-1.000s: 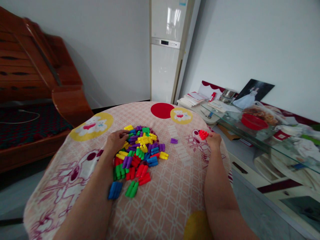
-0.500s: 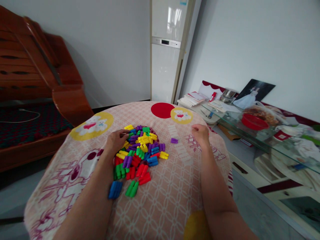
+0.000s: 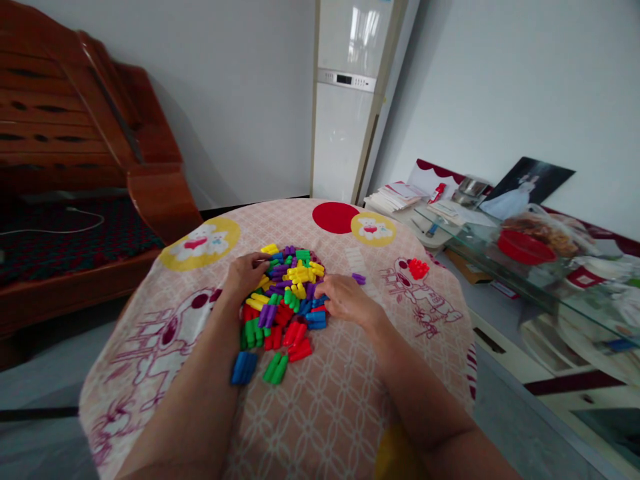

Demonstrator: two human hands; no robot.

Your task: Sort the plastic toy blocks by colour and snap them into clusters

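Blocks (image 3: 300, 275) lay piled on the cloth (image 3: 320, 413), between two hands.
The right hand (image 3: 345, 298) bent its fingers at their right edge, the left hand (image 3: 245, 273) at their far left, perhaps to stop spreading; whether either grasped a block could not be told. A purple block (image 3: 359, 279) lay just beyond the right hand; farther right, a red cluster (image 3: 419, 269) sat apart, likely to keep it from mixing in.

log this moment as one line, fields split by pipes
left hand: at left edge of block pile | right hand: at pile's right side | red cluster: on tablecloth, apart from pile
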